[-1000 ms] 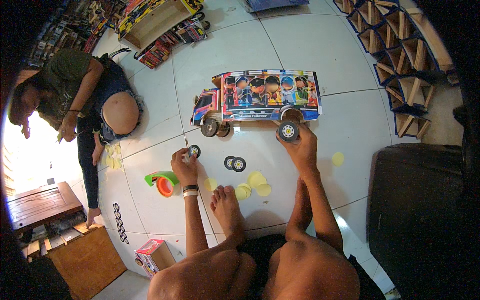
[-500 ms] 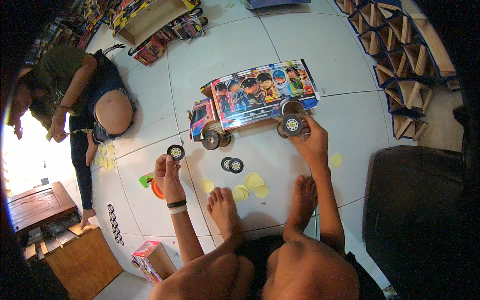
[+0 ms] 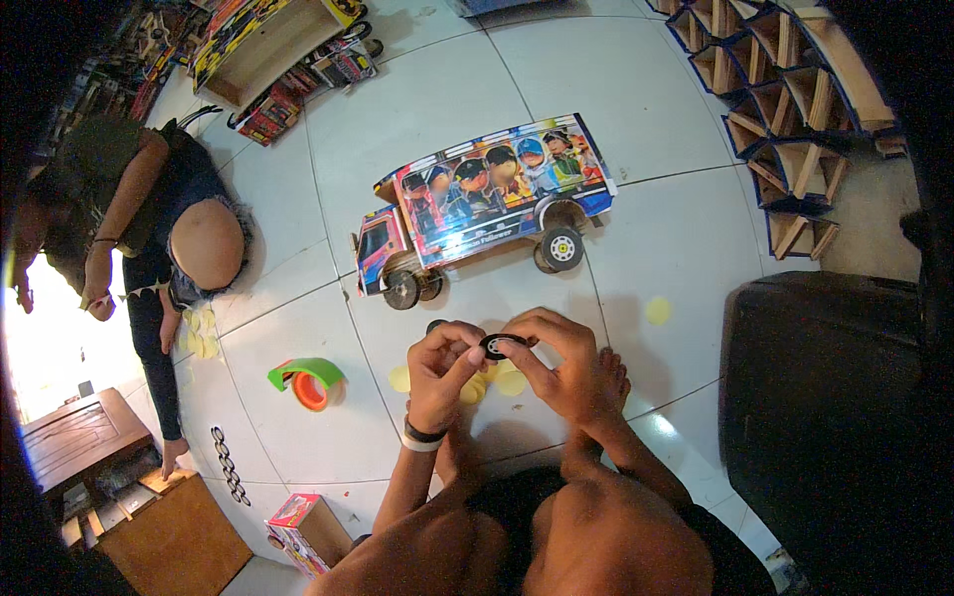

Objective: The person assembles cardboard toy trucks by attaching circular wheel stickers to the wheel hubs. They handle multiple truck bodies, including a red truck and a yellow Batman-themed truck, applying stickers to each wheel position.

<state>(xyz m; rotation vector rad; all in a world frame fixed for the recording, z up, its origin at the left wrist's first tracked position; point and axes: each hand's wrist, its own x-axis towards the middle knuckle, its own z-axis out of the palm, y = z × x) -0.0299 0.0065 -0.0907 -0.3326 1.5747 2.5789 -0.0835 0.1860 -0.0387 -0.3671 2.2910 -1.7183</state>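
Observation:
Between both hands, over the floor in front of my feet, is a round black wheel sticker (image 3: 503, 346) with a white rim print. My left hand (image 3: 443, 372) pinches its left edge, and my right hand (image 3: 564, 363) grips it from the right. Beyond them stands a colourful toy truck (image 3: 492, 204) with cartoon figures on its side, its cab to the left. The rear wheel (image 3: 562, 248) bears a wheel print, while the front wheel (image 3: 401, 290) looks plain and dark. Pale yellow paper discs (image 3: 511, 383) lie below my hands, partly hidden by them.
A green and orange tape dispenser (image 3: 310, 383) sits on the left, with a strip of wheel stickers (image 3: 229, 467) nearer me. Another person (image 3: 129, 199) sits at the far left. Blue-edged wooden pieces (image 3: 785, 109) are stacked at the right, above a dark case (image 3: 825, 377).
My right hand has left the truck's rear wheel, which now shows its wheel print uncovered. My left hand has brought its sticker rightward, and both hands now meet on it.

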